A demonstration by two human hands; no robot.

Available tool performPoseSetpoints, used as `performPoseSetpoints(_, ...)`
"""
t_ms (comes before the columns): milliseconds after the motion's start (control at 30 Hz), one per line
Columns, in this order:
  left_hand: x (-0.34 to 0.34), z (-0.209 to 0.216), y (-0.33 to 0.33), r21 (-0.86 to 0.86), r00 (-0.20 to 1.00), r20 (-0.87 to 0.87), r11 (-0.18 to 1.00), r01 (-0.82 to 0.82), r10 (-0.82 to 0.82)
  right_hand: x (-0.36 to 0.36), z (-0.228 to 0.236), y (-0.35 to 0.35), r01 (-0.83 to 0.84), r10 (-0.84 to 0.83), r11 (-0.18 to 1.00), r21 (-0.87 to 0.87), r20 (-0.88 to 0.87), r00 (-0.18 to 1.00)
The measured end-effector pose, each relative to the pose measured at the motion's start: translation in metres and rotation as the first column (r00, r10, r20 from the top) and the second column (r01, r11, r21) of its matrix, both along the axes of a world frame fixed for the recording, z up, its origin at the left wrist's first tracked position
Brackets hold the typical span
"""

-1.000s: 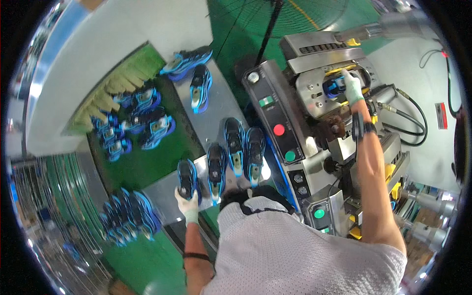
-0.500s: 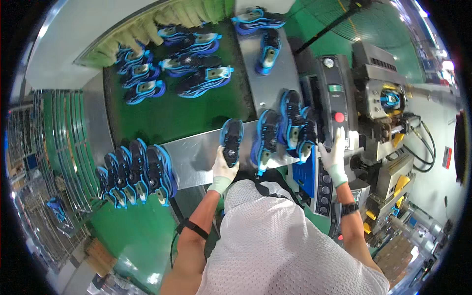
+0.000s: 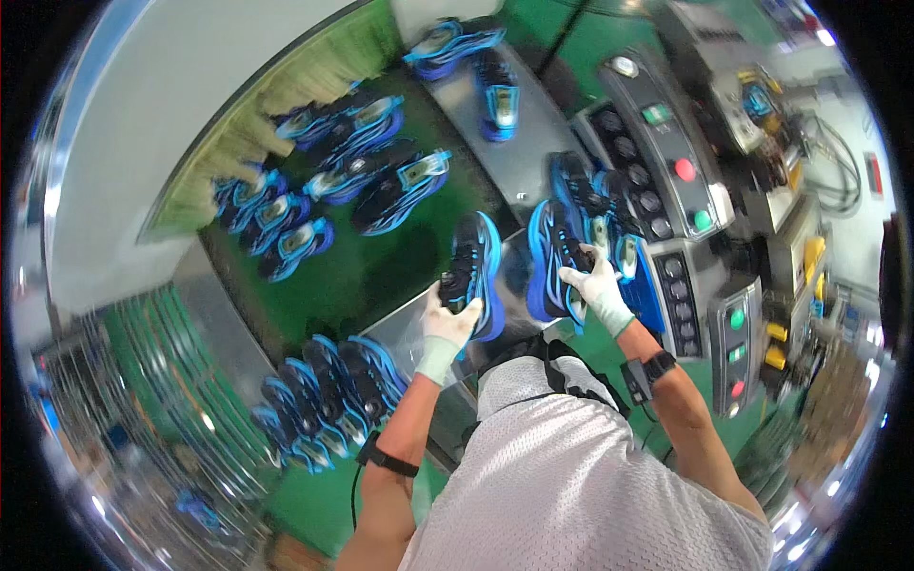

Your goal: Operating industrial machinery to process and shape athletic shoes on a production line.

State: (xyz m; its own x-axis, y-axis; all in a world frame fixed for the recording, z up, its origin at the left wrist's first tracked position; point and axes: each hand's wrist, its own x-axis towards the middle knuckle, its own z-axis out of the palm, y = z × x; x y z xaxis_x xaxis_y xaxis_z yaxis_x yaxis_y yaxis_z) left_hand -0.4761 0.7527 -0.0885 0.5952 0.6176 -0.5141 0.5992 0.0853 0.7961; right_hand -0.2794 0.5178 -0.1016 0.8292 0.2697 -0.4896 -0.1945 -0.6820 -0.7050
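Observation:
Both of my hands wear white gloves. My left hand (image 3: 450, 322) is closed round the heel end of a black sneaker (image 3: 466, 257) with a bright blue sole, its toe pointing away from me above the metal ledge. To the right, my right hand (image 3: 598, 288) has its fingers and thumb at the heel opening of a second black-and-blue sneaker (image 3: 547, 252); this shoe stands a little apart from the left one. Close behind my right hand, more sneakers (image 3: 576, 186) of the same kind crowd together, partly hidden by one another.
Several sneakers (image 3: 400, 190) lie on a green conveyor belt (image 3: 333, 295) before a fringed curtain (image 3: 238, 124). A row of sneakers (image 3: 328, 381) stands at the ledge's left end. On the right are a button panel (image 3: 657, 143) and machinery (image 3: 752, 114); a wire rack (image 3: 162, 381) is at left.
My right hand has left the button panel and taken hold of a sneaker. My left hand's sneaker has turned to show its blue side. The whole view has rotated.

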Motion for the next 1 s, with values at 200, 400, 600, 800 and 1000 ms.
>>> performPoseSetpoints(200,0.047,0.050,-0.048,0.016,0.886,0.253,0.917,0.398,-0.388,-0.072,0.163,-0.071,0.377,-0.347,0.889,0.261,-0.152,0.925)
performPoseSetpoints(400,0.097,0.094,-0.182,-0.014,0.452,0.394,0.487,0.873,-0.800,-0.195,0.192,-0.179,0.825,-0.817,0.465,0.321,-0.204,0.540)
performPoseSetpoints(600,0.055,0.146,-0.369,-0.057,-0.123,0.462,-0.168,0.984,-0.879,-0.371,0.185,-0.262,0.843,-0.990,-0.100,0.528,0.036,-0.139)
performPoseSetpoints(800,-0.079,0.198,-0.586,0.119,-0.488,0.671,-0.568,0.814,-0.559,-0.552,0.239,-0.339,0.743,-0.614,-0.503,0.441,0.424,-0.666)
performPoseSetpoints(1000,-0.193,0.178,-0.792,0.740,-0.844,0.462,-0.405,0.537,-0.275,-0.652,0.245,-0.440,0.609,-0.371,-0.777,0.158,0.665,-0.647)
